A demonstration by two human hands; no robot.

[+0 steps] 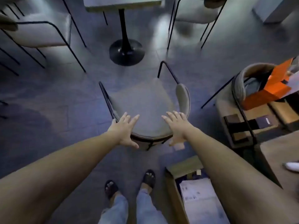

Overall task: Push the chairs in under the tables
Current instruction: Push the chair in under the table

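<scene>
I am looking down at a gray chair (145, 109) with thin black metal legs. It stands out on the dark floor, just in front of my feet, and it is not under the table. My left hand (123, 130) is over the near left edge of the seat, with its fingers spread apart and holding nothing. My right hand (177, 128) is over the near right edge of the seat, and its fingers are spread apart too, with nothing in them. I cannot tell if my hands are touching the chair or just above it. The chair's curved back sits off to the right side of the seat. Past the chair is a small table (123, 4) on one black post with a round black foot. Two more gray chairs stand near that table, one on each side. An open cardboard box (186, 188) sits on the floor by my right arm.
</scene>
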